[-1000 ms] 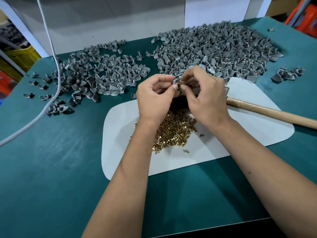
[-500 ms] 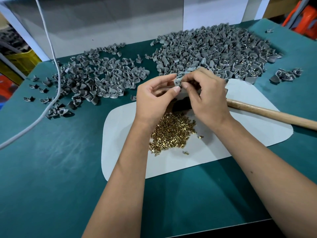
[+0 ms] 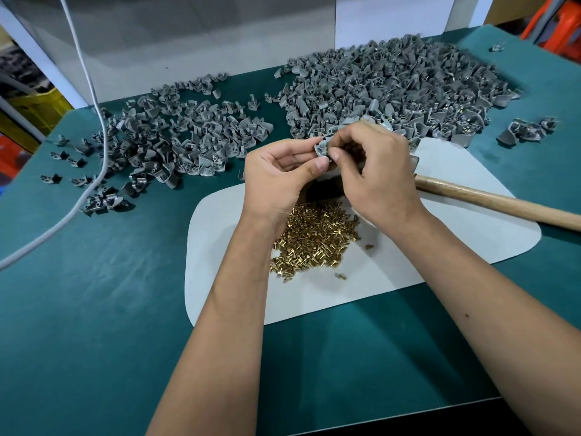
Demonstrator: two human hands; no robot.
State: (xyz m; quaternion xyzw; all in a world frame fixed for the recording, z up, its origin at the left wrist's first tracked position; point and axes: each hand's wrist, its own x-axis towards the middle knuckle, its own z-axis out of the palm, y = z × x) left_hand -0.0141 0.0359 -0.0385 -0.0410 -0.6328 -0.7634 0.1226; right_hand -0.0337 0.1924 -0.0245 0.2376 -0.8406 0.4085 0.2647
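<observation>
**Grey part pinched between both hands above the brass heap**

A small grey part is held up between the two hands, above the far edge of the white mat. From the left hand the part is found at about 1 o'clock, at the tips of the curled fingers, with the thumb brought up beneath it at 5 o'clock. The part is gripped by this hand.

From the right hand the same part is seen at about 10 o'clock. This hand's fingers are curled, and its thumb and forefinger are closed on a brass pin, which is pressed against the face of the part. Only a glint of the pin is shown, so its seating cannot be judged.

A heap of brass pins is spread on the mat at 6 o'clock from the held part, partly covered by the left wrist. A wooden handle is laid across the mat at 4 o'clock, its near end hidden behind the right hand.

On the green table, a large pile of grey parts is heaped at 1 o'clock from the hands, and a looser pile is scattered at 9 o'clock. A white cable is draped past the looser pile.
</observation>
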